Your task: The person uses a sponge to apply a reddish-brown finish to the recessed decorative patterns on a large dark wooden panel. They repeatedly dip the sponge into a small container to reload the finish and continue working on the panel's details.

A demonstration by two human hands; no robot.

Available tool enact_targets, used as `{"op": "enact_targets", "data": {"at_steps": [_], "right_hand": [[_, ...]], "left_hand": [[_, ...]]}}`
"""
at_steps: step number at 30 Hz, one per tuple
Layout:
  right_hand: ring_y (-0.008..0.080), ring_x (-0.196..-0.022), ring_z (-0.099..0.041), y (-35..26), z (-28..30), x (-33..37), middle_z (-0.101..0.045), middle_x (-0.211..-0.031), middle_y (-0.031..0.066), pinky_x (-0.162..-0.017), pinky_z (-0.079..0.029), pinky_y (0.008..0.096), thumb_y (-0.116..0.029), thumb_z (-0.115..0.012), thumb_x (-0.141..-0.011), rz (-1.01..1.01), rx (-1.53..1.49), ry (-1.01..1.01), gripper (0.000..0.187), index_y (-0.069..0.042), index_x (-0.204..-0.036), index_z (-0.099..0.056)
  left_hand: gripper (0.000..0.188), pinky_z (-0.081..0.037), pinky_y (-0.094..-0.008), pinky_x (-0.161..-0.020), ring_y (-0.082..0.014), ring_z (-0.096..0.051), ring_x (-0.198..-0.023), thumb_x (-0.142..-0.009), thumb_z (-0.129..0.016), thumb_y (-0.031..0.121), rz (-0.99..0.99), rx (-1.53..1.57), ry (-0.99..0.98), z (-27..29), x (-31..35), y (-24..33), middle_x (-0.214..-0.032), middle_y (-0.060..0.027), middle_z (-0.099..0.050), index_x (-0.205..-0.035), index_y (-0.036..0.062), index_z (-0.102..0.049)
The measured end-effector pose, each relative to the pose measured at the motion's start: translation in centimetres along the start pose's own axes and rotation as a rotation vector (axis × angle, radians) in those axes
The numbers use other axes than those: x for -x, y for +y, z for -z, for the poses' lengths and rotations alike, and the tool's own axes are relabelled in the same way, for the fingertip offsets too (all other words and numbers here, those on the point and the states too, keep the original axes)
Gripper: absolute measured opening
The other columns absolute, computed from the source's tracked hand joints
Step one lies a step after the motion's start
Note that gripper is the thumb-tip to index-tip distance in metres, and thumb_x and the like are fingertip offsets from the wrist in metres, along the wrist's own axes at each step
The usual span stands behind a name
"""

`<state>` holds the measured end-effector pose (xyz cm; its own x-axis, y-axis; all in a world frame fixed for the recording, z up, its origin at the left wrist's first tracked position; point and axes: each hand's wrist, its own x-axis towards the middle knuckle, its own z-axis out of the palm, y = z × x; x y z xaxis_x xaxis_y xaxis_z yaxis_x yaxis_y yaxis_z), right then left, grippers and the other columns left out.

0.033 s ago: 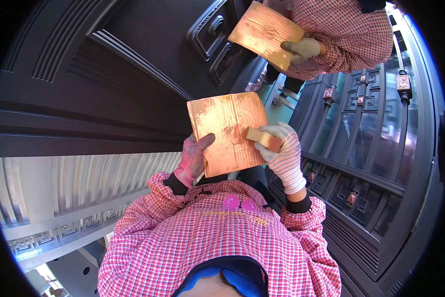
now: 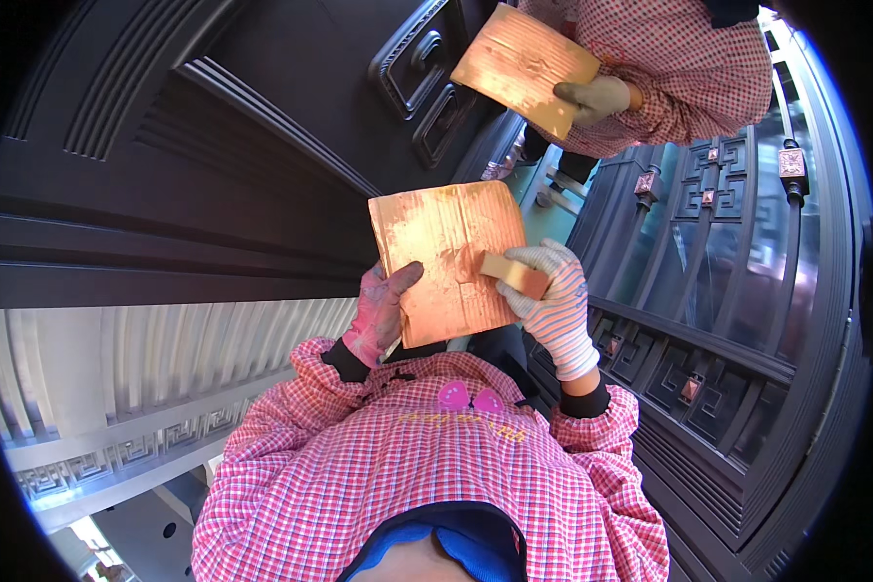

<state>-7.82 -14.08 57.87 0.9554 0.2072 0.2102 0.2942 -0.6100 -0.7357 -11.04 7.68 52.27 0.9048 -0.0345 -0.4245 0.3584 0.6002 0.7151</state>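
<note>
A square of corrugated cardboard (image 2: 446, 223), smeared with shiny copper-orange paint, is held up in front of my chest. My left hand (image 2: 376, 310), in a stained pink glove with a dark thumb tip, grips its left edge with the thumb on the painted face. My right hand (image 2: 559, 308) wears a white glove with coloured stripes. Between its thumb and fingers is a small yellowish sponge block (image 2: 512, 274), orange at one end. The sponge overlaps the cardboard's right part; whether it presses on the surface I cannot tell.
Across from me a co-worker's gloved hand (image 2: 596, 99) holds another paint-smeared cardboard (image 2: 524, 68). A dark panelled door (image 2: 262, 107) stands at the left, above a pale fluted panel (image 2: 203, 354). Dark metalwork with copper-coloured ornaments (image 2: 691, 388) runs along the right.
The sponge in my right hand has shifted very slightly left over the cardboard. The cardboard and my left hand are almost unmoved.
</note>
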Motion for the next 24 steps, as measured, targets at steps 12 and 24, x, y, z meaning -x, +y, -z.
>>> {"op": "enact_targets", "data": {"at_steps": [12,24], "right_hand": [[0.0275,-0.092,-0.059,3.7,-1.1,-3.8,-0.064,-0.097,0.0070,-0.091,-0.040,0.0423,-0.025,-0.067,-0.066,0.280,0.216,-0.299,0.035,-0.015,-0.099,-0.065],[0.0103,-0.086,-0.061,0.7,-10.9,-11.7,-0.067,-0.092,0.0041,-0.078,-0.049,0.0252,-0.007,-0.073,-0.076,-0.289,-0.888,0.205,0.029,-0.002,-0.103,-0.062]], "left_hand": [[0.046,-0.049,-0.0335,-0.087,-0.0232,-0.061,-0.098,-0.082,-0.061,0.013,-0.073,-0.009,0.148,-0.8,-0.1,0.5,-0.113,-0.0132,-0.059,-0.122,-0.0047,-0.046],[0.040,-0.049,-0.0389,-0.088,-0.0251,-0.062,-0.098,-0.081,-0.063,0.011,0.209,-0.059,0.263,8.0,0.0,-4.7,-0.112,-0.0142,-0.061,-0.117,-0.0037,-0.053]]}}
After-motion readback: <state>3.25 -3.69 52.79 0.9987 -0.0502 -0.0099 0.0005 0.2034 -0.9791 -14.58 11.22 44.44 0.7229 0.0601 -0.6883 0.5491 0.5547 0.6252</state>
